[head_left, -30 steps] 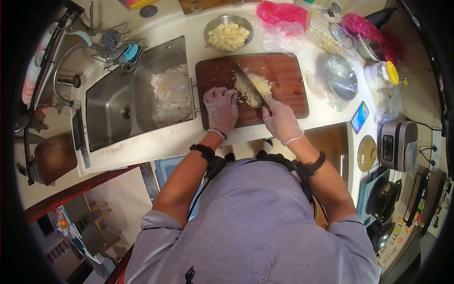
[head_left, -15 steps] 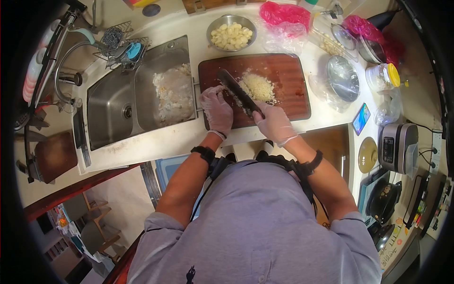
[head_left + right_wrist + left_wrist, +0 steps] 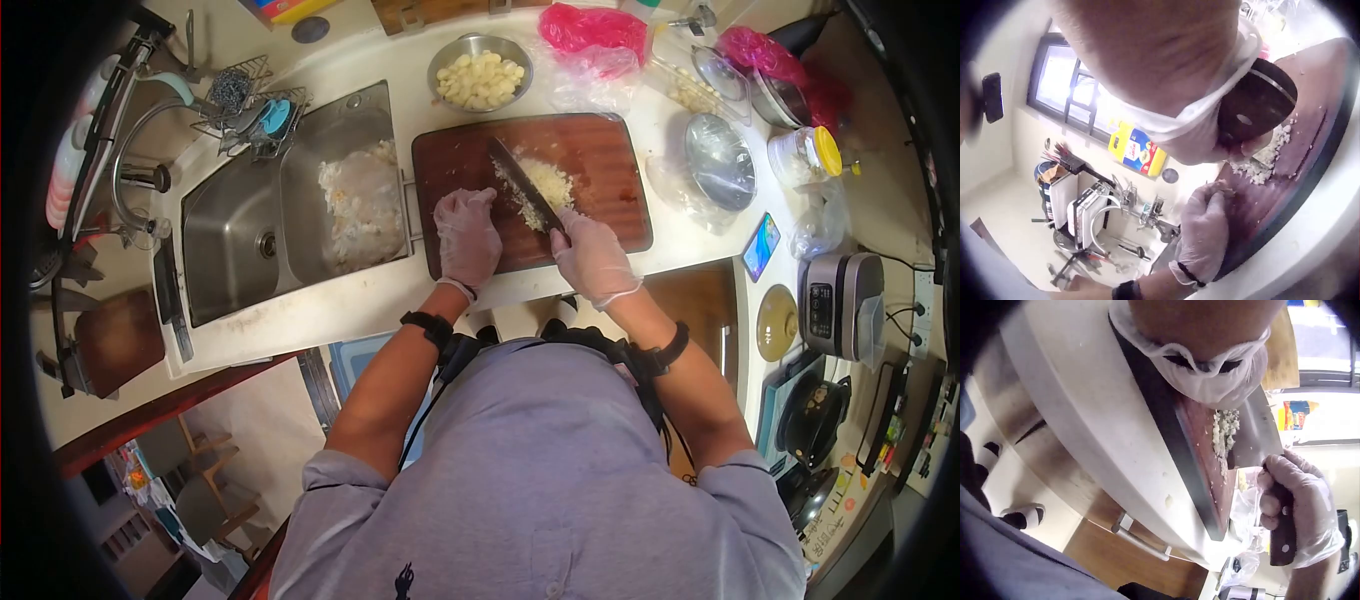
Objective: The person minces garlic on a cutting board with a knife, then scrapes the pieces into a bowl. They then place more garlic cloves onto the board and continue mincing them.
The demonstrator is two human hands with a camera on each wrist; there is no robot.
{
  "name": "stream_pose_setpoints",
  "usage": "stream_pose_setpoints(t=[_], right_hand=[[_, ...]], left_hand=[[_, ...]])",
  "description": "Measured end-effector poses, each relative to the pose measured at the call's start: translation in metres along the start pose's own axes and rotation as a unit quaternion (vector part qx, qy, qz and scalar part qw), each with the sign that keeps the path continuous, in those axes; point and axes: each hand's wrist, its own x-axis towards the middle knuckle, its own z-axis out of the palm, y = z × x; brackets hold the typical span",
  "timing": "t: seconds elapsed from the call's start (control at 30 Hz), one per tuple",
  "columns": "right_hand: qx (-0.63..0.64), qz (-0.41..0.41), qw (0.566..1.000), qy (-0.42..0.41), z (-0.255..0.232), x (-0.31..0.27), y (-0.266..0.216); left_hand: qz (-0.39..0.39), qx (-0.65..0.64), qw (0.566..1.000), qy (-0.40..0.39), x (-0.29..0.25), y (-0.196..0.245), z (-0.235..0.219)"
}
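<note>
My right hand (image 3: 597, 260), in a clear plastic glove, grips the dark riveted handle (image 3: 1282, 528) of a cleaver. Its broad blade (image 3: 524, 183) stands on edge over the chopped garlic (image 3: 548, 184), heaped mid-board with bits strewn around. The gloved left hand (image 3: 468, 237) is at the left part of the brown cutting board (image 3: 615, 200), fingers bunched and curled, a short way left of the blade. In the right wrist view, the left fingertips (image 3: 1225, 189) are drawn together beside the heap, with small pale bits on them.
A steel bowl of peeled garlic cloves (image 3: 437, 88) stands behind the board. On the left is a double sink (image 3: 225, 220) with a bag of pale scraps (image 3: 362, 200). Plastic bags (image 3: 595, 40), a wrapped bowl (image 3: 722, 165), a yellow-lidded jar (image 3: 805, 158) and a phone (image 3: 762, 247) lie rightward.
The cleaver swung left toward the left hand, then came back right over the garlic. The left hand shifted left, then returned slightly right, its fingers now more bunched.
</note>
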Motion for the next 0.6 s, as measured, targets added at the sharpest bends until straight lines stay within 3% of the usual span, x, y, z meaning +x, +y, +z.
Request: stream_pose_setpoints(t=[0.37,0.6], right_hand=[[-0.01,-0.011,1.0,-0.001,0.0,0.004,0.007],[-0.003,-0.011,1.0,0.019,-0.005,0.004,0.008]], left_hand=[[0.0,0.01,1.0,0.005,0.0,0.006,-0.002],[-0.114,-0.027,0.993,-0.033,0.009,0.016,0.002]])
